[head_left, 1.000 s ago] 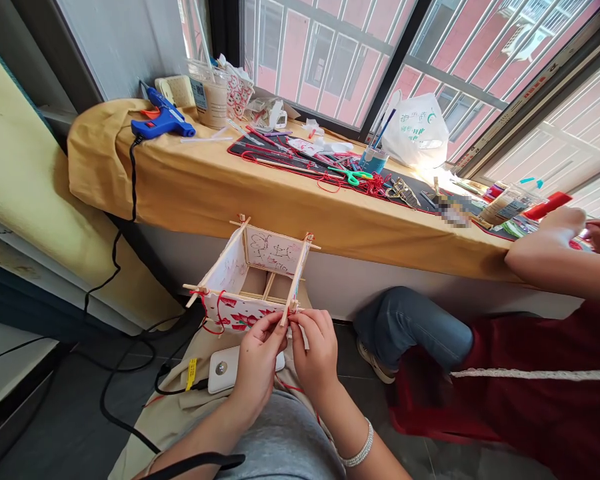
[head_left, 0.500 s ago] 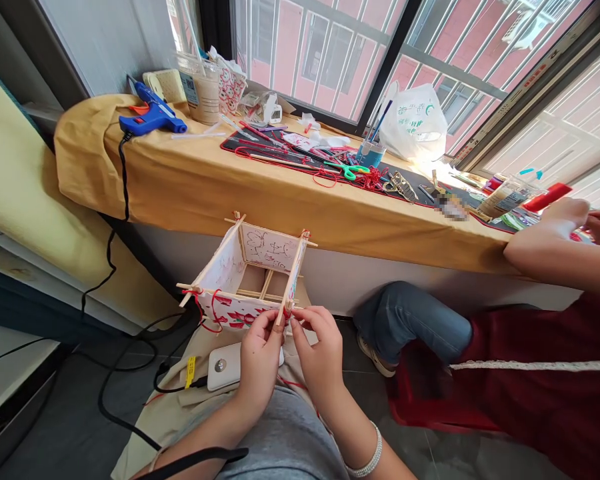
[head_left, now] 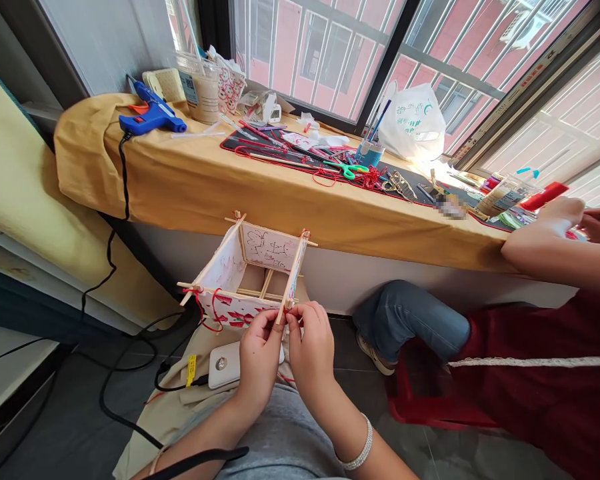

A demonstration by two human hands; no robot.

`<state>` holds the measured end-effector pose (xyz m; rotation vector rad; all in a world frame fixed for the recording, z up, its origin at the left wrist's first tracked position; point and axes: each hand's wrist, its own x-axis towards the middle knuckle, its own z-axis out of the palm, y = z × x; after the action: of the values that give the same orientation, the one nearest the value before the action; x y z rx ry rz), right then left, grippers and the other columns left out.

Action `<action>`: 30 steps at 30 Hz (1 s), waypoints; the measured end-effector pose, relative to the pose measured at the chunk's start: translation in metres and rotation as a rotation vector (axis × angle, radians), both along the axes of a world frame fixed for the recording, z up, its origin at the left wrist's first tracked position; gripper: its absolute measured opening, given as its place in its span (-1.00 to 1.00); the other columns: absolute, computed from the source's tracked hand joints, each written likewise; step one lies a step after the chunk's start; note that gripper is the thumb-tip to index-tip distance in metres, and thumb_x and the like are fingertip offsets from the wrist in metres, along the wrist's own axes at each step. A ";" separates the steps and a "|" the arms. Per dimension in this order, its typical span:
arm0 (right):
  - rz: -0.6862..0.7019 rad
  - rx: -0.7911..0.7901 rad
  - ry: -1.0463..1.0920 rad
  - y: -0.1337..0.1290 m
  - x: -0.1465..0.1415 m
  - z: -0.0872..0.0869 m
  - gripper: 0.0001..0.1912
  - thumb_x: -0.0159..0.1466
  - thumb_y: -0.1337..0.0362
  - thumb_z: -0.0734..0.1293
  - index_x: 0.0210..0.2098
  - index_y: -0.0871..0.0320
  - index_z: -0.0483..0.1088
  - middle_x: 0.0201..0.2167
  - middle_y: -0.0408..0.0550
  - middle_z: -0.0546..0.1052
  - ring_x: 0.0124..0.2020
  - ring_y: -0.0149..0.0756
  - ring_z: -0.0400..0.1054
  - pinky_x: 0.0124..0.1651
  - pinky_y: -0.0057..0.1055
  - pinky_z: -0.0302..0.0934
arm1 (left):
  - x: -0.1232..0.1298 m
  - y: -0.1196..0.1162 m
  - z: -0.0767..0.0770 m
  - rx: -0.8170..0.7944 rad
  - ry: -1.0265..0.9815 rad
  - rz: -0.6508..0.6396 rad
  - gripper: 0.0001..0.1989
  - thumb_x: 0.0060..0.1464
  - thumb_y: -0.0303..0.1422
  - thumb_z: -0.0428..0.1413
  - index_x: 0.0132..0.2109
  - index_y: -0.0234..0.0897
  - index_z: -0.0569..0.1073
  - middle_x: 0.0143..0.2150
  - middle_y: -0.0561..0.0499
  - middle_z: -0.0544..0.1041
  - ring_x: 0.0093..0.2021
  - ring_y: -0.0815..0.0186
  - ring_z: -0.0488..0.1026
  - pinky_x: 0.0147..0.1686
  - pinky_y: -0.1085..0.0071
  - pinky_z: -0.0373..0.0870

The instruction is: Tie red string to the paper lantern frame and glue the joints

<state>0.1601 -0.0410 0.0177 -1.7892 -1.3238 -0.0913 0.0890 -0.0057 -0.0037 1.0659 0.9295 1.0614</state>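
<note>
While the left hand [head_left: 261, 345] pinches the corner of a stick-framed box [head_left: 233, 313], the right hand [head_left: 310, 339] presses its fingertips together there, any hold hidden. Scissors [head_left: 349, 171] lie on the surface [head_left: 190, 173].

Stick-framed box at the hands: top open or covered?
Open: seen from above, the box shows its inner walls and the low sticks inside.

Plastic bag [head_left: 411, 127], upper right: green characters, crescent mark; characters illegible to us. Window frame [head_left: 523, 81], upper right: red marking, unread. Cup label [head_left: 190, 88], upper left; yellow tag [head_left: 191, 370], lower left: we read nothing.
</note>
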 end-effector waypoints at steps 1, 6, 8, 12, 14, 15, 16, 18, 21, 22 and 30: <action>0.015 0.009 0.004 0.000 0.001 -0.002 -0.82 0.30 0.35 0.15 -0.39 0.17 0.32 -0.41 -0.06 0.40 -0.35 -0.29 0.25 -0.31 -0.38 0.17 | 0.000 0.000 0.001 -0.011 -0.002 0.005 -0.71 0.00 -0.15 0.11 -0.25 -0.29 0.45 -0.26 -0.05 0.52 -0.22 0.24 0.43 -0.15 0.35 0.32; 0.066 0.058 -0.022 0.000 0.006 -0.009 -0.83 0.32 0.31 0.14 -0.34 0.17 0.31 -0.36 -0.02 0.41 -0.31 -0.28 0.26 -0.30 -0.37 0.20 | 0.001 -0.001 0.008 -0.023 0.016 0.011 -0.72 -0.01 -0.18 0.11 -0.25 -0.30 0.45 -0.25 -0.06 0.53 -0.20 0.21 0.44 -0.14 0.33 0.33; 0.108 0.054 -0.004 -0.001 0.007 -0.009 -0.88 0.31 0.32 0.16 -0.29 0.16 0.32 -0.34 -0.02 0.42 -0.30 -0.28 0.28 -0.29 -0.37 0.21 | 0.001 0.000 0.008 -0.017 0.022 0.011 -0.75 -0.02 -0.20 0.11 -0.26 -0.29 0.45 -0.26 -0.05 0.53 -0.22 0.22 0.45 -0.15 0.33 0.34; 0.139 0.047 0.078 -0.001 0.008 -0.004 -0.91 0.27 0.35 0.21 -0.33 0.15 0.35 -0.38 -0.06 0.44 -0.33 -0.30 0.28 -0.30 -0.39 0.20 | 0.001 0.001 0.007 0.018 0.035 0.008 -0.76 -0.03 -0.21 0.10 -0.27 -0.29 0.45 -0.28 -0.04 0.53 -0.25 0.23 0.45 -0.18 0.33 0.36; 0.132 0.032 0.096 0.000 0.008 -0.001 -0.89 0.26 0.35 0.22 -0.39 0.16 0.34 -0.42 -0.07 0.43 -0.36 -0.32 0.28 -0.32 -0.41 0.19 | 0.000 0.002 0.006 0.034 0.054 0.006 -0.76 -0.03 -0.21 0.10 -0.28 -0.29 0.46 -0.29 -0.05 0.54 -0.26 0.22 0.46 -0.19 0.32 0.36; 0.129 0.020 0.096 0.000 0.008 0.000 -0.88 0.26 0.36 0.22 -0.41 0.16 0.33 -0.42 -0.08 0.43 -0.37 -0.32 0.28 -0.33 -0.41 0.18 | 0.000 0.002 0.007 0.040 0.061 0.003 -0.75 -0.03 -0.20 0.10 -0.28 -0.29 0.46 -0.29 -0.05 0.54 -0.26 0.22 0.46 -0.19 0.32 0.36; 0.125 0.011 0.092 0.000 0.009 0.000 -0.87 0.26 0.36 0.21 -0.42 0.16 0.32 -0.43 -0.08 0.42 -0.37 -0.32 0.28 -0.34 -0.42 0.17 | 0.000 0.002 0.008 0.044 0.065 -0.002 -0.75 -0.04 -0.20 0.11 -0.28 -0.29 0.46 -0.29 -0.05 0.54 -0.27 0.22 0.46 -0.20 0.33 0.37; 0.114 0.005 0.084 0.000 0.011 0.001 -0.87 0.27 0.35 0.20 -0.41 0.16 0.32 -0.42 -0.08 0.42 -0.37 -0.33 0.28 -0.34 -0.43 0.17 | -0.001 0.003 0.010 0.044 0.068 -0.023 -0.75 -0.04 -0.20 0.12 -0.28 -0.29 0.47 -0.30 -0.05 0.55 -0.27 0.22 0.46 -0.22 0.34 0.37; 0.102 0.006 0.090 0.000 0.014 0.002 -0.88 0.27 0.35 0.19 -0.39 0.17 0.30 -0.43 -0.09 0.41 -0.38 -0.34 0.27 -0.35 -0.44 0.16 | -0.003 0.004 0.014 0.034 0.075 -0.051 -0.73 -0.05 -0.19 0.13 -0.27 -0.30 0.49 -0.30 -0.06 0.56 -0.26 0.21 0.46 -0.22 0.35 0.38; 0.098 0.003 0.093 0.000 0.015 0.002 -0.88 0.28 0.35 0.19 -0.39 0.17 0.29 -0.43 -0.09 0.41 -0.39 -0.34 0.27 -0.35 -0.44 0.15 | -0.004 0.005 0.014 0.033 0.082 -0.056 -0.72 -0.05 -0.18 0.14 -0.27 -0.30 0.49 -0.30 -0.06 0.56 -0.26 0.21 0.46 -0.22 0.35 0.38; 0.006 0.030 0.039 0.005 0.016 0.003 -0.83 0.30 0.35 0.14 -0.43 0.17 0.23 -0.49 -0.13 0.34 -0.46 -0.37 0.21 -0.41 -0.46 0.10 | -0.006 0.007 0.011 0.057 0.106 -0.043 -0.75 0.00 -0.17 0.10 -0.34 -0.28 0.46 -0.43 0.03 0.50 -0.38 0.30 0.40 -0.34 0.45 0.33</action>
<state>0.1760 -0.0364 0.0203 -1.7536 -1.2936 -0.0717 0.0830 0.0009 0.0069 1.1934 0.9618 1.0088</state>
